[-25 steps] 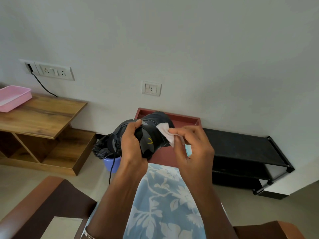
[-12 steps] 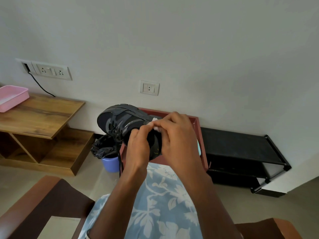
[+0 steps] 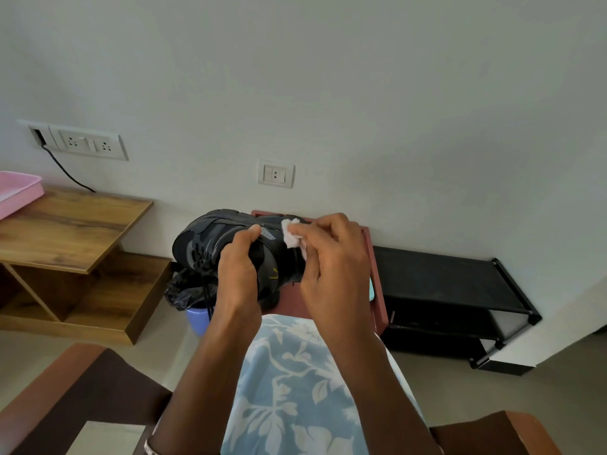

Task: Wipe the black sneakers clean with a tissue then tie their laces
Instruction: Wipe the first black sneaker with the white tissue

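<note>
Head view, read left to right. A wooden desk (image 3: 70, 224) stands at 9 o'clock, carrying a pink tray (image 3: 18, 195) at its far left edge. Just right of it, a small bin (image 3: 197, 318) lined with a black bag sits on the floor.

One black sneaker (image 3: 210, 239) is held in the air above the bin and in front of the lap. Its long axis runs roughly 9 to 3 o'clock, with the toe at 9 and the heel at 3. The tread edge is turned toward 12 and the loose laces (image 3: 207, 292) hang toward 6, untied. A second sneaker is not in view.

The left hand (image 3: 241, 269) grips the sneaker at mid-length, fingers curled round the body and thumb on the upper side. The white tissue (image 3: 291, 236) lies against the heel end, pinched and pressed there by the fingers of the right hand (image 3: 331, 257). The right hand is therefore the nearer one to the heel.

From the tissue, the remaining length of the sneaker extends toward 9 o'clock, past the left thumb. A wiping stroke would likely travel that way along the long axis. A black shoe rack (image 3: 443, 277) stands against the wall at 3 o'clock.
</note>
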`<state>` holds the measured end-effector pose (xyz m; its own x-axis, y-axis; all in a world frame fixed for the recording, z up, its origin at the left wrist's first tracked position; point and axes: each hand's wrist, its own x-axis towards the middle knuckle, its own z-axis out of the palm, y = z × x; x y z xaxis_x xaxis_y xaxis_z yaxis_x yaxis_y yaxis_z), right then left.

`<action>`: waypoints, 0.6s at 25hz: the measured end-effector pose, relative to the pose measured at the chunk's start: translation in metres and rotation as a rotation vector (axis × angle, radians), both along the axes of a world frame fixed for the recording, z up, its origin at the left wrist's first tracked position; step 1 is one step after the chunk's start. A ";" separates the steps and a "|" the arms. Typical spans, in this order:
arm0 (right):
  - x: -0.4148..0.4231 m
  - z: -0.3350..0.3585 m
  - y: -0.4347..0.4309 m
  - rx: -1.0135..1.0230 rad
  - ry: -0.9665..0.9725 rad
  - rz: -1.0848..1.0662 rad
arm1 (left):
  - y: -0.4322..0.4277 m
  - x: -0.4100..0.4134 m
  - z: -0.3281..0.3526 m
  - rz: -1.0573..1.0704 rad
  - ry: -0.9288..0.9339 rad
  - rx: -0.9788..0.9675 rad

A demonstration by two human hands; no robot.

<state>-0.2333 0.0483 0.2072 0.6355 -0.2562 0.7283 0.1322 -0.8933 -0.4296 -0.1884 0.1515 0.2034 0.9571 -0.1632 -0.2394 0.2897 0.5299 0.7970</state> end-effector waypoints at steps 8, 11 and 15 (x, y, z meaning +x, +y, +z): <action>-0.008 -0.033 -0.003 0.148 -0.121 0.085 | 0.004 0.006 0.023 -0.073 0.064 -0.131; -0.001 -0.013 -0.011 0.184 -0.138 0.087 | 0.001 0.002 0.032 -0.211 0.013 -0.159; 0.007 0.004 -0.010 0.172 -0.184 0.136 | -0.011 -0.006 0.034 -0.299 -0.141 -0.042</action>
